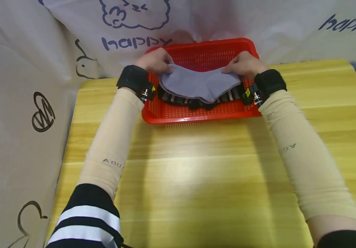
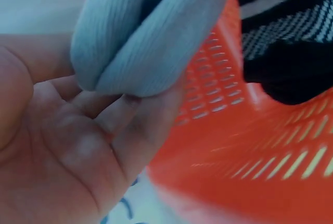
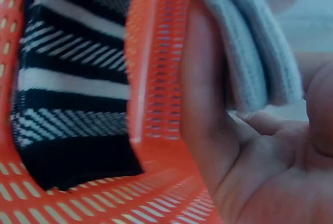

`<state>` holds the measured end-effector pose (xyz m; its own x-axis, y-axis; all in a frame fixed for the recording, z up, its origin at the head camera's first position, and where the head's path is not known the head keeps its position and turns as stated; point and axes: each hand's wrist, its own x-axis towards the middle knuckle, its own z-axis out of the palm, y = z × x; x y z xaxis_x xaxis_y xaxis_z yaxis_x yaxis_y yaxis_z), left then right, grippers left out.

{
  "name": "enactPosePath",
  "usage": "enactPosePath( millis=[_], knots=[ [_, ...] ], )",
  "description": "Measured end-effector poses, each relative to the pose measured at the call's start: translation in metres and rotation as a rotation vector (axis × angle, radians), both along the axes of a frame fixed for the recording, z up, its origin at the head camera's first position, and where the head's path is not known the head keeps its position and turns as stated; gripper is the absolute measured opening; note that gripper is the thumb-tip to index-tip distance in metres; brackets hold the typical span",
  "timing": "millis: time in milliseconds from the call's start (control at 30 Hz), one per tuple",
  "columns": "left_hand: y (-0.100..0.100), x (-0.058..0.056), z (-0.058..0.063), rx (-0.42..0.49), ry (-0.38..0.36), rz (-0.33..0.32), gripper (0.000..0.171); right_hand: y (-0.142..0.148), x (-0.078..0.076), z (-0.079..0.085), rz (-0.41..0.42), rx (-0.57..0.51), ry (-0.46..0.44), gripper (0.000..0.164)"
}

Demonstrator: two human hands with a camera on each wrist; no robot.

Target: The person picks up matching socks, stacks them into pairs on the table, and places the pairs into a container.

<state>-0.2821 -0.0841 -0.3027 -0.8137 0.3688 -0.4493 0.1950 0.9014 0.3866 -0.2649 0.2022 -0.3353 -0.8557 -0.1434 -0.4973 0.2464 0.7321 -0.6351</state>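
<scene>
Held level over the red plastic basket (image 1: 184, 120) is a light grey sock (image 1: 198, 82), folded double at both ends. My left hand (image 1: 155, 61) pinches its left end between thumb and fingers; the left wrist view shows that folded end (image 2: 140, 52) close up. At the other end, my right hand (image 1: 247, 64) grips the fabric, with two layers (image 3: 255, 52) visible between finger and thumb. Beneath lies a black and white patterned sock (image 1: 178, 100) in the basket, partly covered by the grey one in the head view.
The basket stands at the back of a yellow wood-grain table (image 1: 196, 179), close to a white cloth (image 1: 227, 20) with drawings and writing. More of this cloth hangs on the left. Slotted basket walls surround both hands' work.
</scene>
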Motion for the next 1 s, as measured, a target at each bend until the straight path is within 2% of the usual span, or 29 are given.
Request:
enactPosePath(
  millis=[133,200,300,400,567,700,800,1000],
  knots=[
    [0.005,-0.006,-0.009,-0.035,-0.035,-0.007,0.026,-0.001,-0.005,-0.01,-0.048,-0.092,-0.116,0.04],
    [0.007,-0.008,-0.013,-0.048,-0.029,-0.022,0.023,-0.001,-0.007,-0.013,-0.054,-0.122,-0.152,0.028],
    [0.01,-0.011,-0.017,-0.067,-0.03,-0.023,0.019,0.0,-0.01,-0.015,-0.042,-0.11,-0.182,0.018],
    [0.013,-0.013,-0.019,-0.088,-0.061,-0.002,0.018,-0.001,-0.011,-0.019,-0.042,-0.096,-0.198,0.02],
    [0.017,-0.005,-0.02,-0.125,-0.115,0.072,0.025,-0.004,-0.012,-0.029,0.047,0.06,-0.119,0.023],
    [0.02,0.004,-0.02,-0.135,-0.123,0.117,0.036,-0.008,-0.013,-0.033,0.06,0.141,-0.087,0.022],
    [0.022,0.007,-0.023,-0.148,-0.074,0.092,0.038,-0.009,-0.015,-0.034,0.077,0.177,-0.058,0.022],
    [0.024,0.013,-0.025,-0.154,0.018,0.093,0.035,-0.015,-0.014,-0.028,0.131,0.254,-0.012,0.025]
  ],
)
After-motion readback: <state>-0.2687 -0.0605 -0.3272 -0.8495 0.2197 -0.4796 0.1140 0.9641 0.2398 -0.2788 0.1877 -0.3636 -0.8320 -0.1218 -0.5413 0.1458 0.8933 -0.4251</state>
